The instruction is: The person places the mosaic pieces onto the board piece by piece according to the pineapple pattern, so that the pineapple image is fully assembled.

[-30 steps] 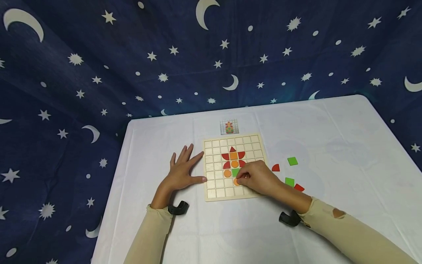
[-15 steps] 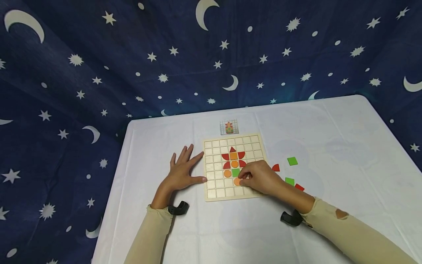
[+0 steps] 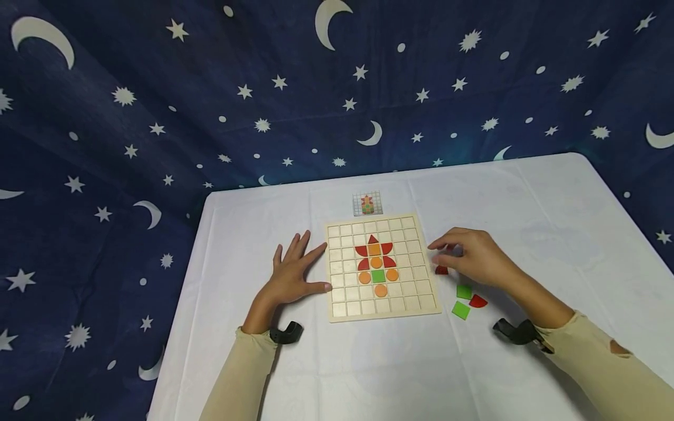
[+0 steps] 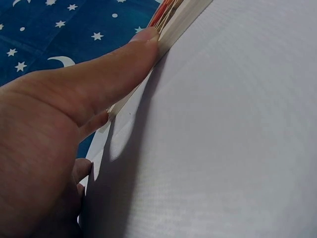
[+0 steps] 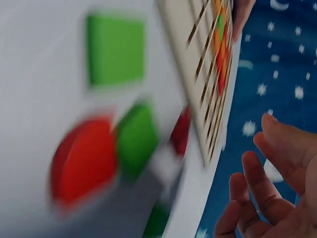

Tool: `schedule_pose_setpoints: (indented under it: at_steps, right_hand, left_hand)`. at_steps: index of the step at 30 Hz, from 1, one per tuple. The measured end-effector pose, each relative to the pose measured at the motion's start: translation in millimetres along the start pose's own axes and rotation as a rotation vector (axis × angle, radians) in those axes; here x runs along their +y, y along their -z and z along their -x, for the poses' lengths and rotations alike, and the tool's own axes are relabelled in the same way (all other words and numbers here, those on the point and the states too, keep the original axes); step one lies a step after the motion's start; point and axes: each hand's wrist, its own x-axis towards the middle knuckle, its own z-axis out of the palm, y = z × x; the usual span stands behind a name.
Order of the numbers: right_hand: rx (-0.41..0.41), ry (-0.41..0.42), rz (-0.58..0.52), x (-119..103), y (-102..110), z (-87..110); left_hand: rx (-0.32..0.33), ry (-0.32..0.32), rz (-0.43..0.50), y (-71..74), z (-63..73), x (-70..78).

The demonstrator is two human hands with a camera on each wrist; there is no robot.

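A wooden grid board (image 3: 421, 275) lies on the table with a pattern of flat pieces in its cells. A green square (image 3: 378, 276) sits mid-board, with an orange disc (image 3: 365, 278) to its left, a second orange disc (image 3: 392, 275) to its right and a third orange disc (image 3: 381, 290) below. My left hand (image 3: 295, 270) spreads its fingers beside the board, thumb and forefinger touching its left edge. Right of the board, my right hand (image 3: 476, 257) hovers with loosely bent fingers and nothing between them; it partly covers a red quarter-circle piece (image 3: 442, 271).
Near the board's lower right lie a green square (image 3: 464, 292), another green square (image 3: 460, 310) and a red quarter-circle piece (image 3: 478, 300). A small pattern card (image 3: 367, 203) lies behind the board. White cloth (image 3: 389, 368) covers the table; a starry curtain (image 3: 295, 140) hangs behind.
My right hand has let go of the lower orange disc and moved right, off the board, over the loose pieces. The disc stays in its cell. My left hand has kept its place.
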Motion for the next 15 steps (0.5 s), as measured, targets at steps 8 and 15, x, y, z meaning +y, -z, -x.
schedule_pose_setpoints:
  at_steps: [8, 15]
  right_hand:
    - [-0.033, -0.035, 0.136, 47, 24, 17.4]
    - [-0.071, -0.064, 0.168, 68, 25, 24.6]
  left_hand:
    - [-0.003, 0.010, 0.000, -0.3, 0.9, 0.2]
    - [0.032, -0.017, 0.007, -2.4, 0.7, -0.3]
